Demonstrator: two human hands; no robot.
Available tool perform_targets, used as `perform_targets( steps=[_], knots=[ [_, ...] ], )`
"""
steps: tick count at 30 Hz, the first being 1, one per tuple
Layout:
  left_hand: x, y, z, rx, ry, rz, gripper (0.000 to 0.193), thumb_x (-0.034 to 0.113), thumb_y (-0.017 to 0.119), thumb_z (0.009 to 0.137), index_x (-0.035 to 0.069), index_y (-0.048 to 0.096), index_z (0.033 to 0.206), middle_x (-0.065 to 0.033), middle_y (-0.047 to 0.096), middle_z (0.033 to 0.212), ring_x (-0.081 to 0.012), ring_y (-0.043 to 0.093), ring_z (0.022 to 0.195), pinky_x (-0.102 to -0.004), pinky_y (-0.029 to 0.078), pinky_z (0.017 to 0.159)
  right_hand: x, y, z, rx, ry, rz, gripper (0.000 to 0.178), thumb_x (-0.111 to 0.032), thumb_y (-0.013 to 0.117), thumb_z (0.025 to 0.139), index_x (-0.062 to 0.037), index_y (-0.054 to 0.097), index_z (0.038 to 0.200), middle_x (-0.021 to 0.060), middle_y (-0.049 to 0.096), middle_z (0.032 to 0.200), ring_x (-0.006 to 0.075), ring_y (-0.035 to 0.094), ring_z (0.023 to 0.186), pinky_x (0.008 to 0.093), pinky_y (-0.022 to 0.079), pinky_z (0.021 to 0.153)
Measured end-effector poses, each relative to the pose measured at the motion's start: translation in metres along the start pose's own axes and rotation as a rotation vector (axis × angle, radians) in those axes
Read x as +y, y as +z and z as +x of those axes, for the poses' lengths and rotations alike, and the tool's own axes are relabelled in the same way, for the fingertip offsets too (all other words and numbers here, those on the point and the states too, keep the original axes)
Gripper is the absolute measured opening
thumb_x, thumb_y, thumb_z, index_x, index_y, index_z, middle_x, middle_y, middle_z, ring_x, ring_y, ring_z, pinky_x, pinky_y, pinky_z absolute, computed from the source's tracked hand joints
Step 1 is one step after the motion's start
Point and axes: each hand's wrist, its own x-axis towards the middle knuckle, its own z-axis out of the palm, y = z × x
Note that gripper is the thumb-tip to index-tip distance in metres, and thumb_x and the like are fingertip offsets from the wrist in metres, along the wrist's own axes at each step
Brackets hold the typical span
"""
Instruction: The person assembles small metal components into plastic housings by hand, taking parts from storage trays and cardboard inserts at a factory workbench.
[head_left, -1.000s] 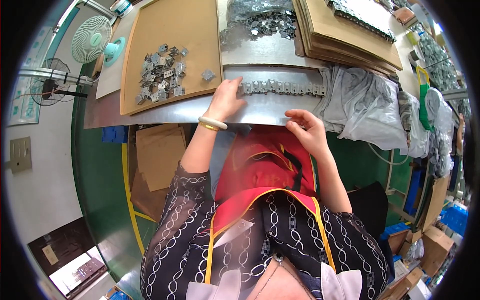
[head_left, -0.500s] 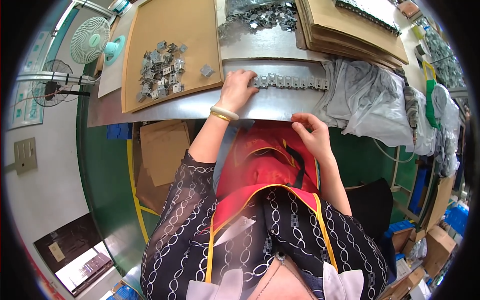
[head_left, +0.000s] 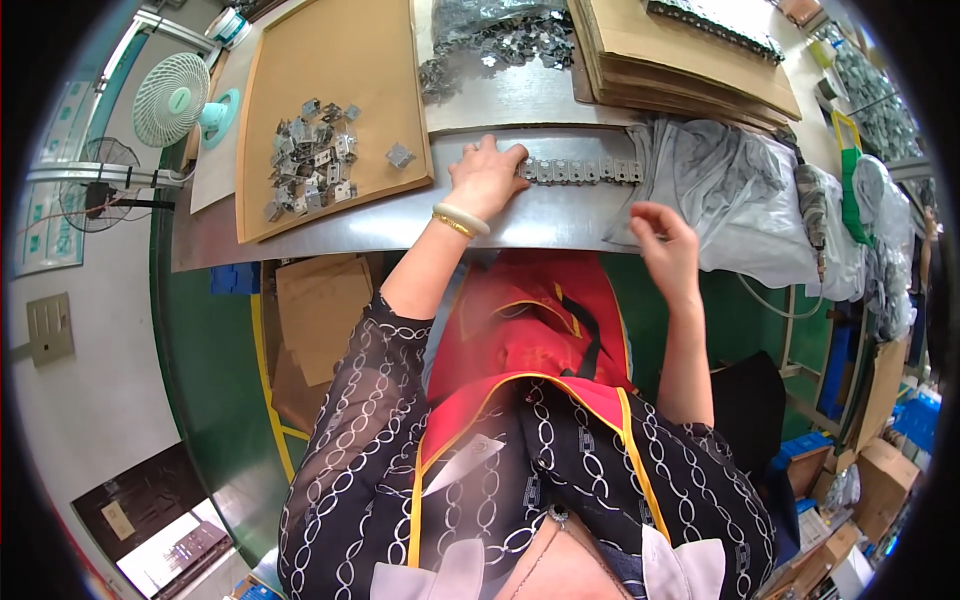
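A straight row of small silver metal brackets (head_left: pixel 582 171) lies side by side on the steel tabletop. My left hand (head_left: pixel 486 178) rests on the metal at the row's left end, its fingers spread and its thumb and forefinger against the end bracket. Some of its fingertips are hidden. My right hand (head_left: pixel 668 245) hovers at the table's front edge, below the row's right end. Its fingers are loosely bent with thumb and forefinger apart, and nothing shows in it. Left of my left hand, a shallow brown tray (head_left: pixel 385 80) holds a loose heap of metal brackets (head_left: pixel 315 160).
Grey plastic bags (head_left: pixel 735 190) lie against the row's right side. Behind stand stacked brown boards (head_left: pixel 690 75) and a pile of small metal parts (head_left: pixel 500 45). A pale green fan (head_left: pixel 170 100) is at the far left. A hand tool (head_left: pixel 812 210) hangs at the right.
My left hand has shifted right, and the row's left end has moved right with it, so the row is shorter. My right hand has risen and moved right, its fingers more bent.
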Motion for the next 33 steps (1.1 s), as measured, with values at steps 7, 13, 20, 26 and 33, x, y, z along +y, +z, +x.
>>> perform_targets(
  steps=[7,13,20,26,33],
  knots=[
    [-0.013,-0.003,-0.025,0.082,-0.036,0.029,0.036,0.033,0.078,0.087,0.023,0.068,0.12,-0.0165,0.059,0.118,-0.0425,0.056,0.117,-0.0656,0.051,0.086,0.012,-0.053,0.044,0.143,0.011,-0.081,0.022,-0.006,0.071,0.096,0.0035,0.071,0.115,0.0064,0.075,0.103,0.0104,0.068,0.092,0.0257,0.054,0.085],
    [-0.007,-0.009,-0.038,0.074,-0.046,0.042,0.037,0.03,0.076,0.089,0.018,0.065,0.122,-0.0201,0.059,0.117,-0.044,0.056,0.116,-0.0613,0.054,0.083,0.003,-0.031,0.072,-0.042,-0.069,-0.284,0.04,-0.009,0.079,0.082,-0.0016,0.07,0.12,0.0129,0.073,0.112,0.0237,0.069,0.105,0.0339,0.054,0.093],
    [-0.016,0.001,-0.039,0.133,-0.062,0.019,0.037,0.032,0.079,0.086,0.023,0.068,0.12,-0.0174,0.06,0.113,-0.0431,0.056,0.115,-0.0642,0.051,0.082,0.012,0.016,0.094,-0.233,-0.381,-0.512,0.057,-0.014,0.082,0.076,-0.0046,0.064,0.129,0.0189,0.067,0.126,0.0397,0.057,0.122,0.0426,0.046,0.106],
    [-0.013,0.001,-0.04,0.142,-0.042,0.011,0.036,0.032,0.079,0.086,0.022,0.068,0.118,-0.0174,0.059,0.113,-0.043,0.057,0.115,-0.0643,0.052,0.081,0.025,0.018,0.11,-0.44,-0.269,-0.584,0.058,-0.017,0.083,0.076,-0.0038,0.063,0.128,0.0188,0.066,0.126,0.0393,0.059,0.117,0.0456,0.047,0.102],
    [-0.005,-0.003,-0.049,0.136,-0.05,0.049,0.037,0.03,0.078,0.087,0.019,0.066,0.121,-0.0185,0.06,0.113,-0.0422,0.057,0.112,-0.0609,0.053,0.081,-0.011,0.052,0.077,-0.314,-0.265,-0.703,0.056,-0.035,0.083,0.079,-0.0159,0.065,0.129,0.0162,0.062,0.132,0.0412,0.055,0.123,0.0495,0.049,0.1]
  ],
)
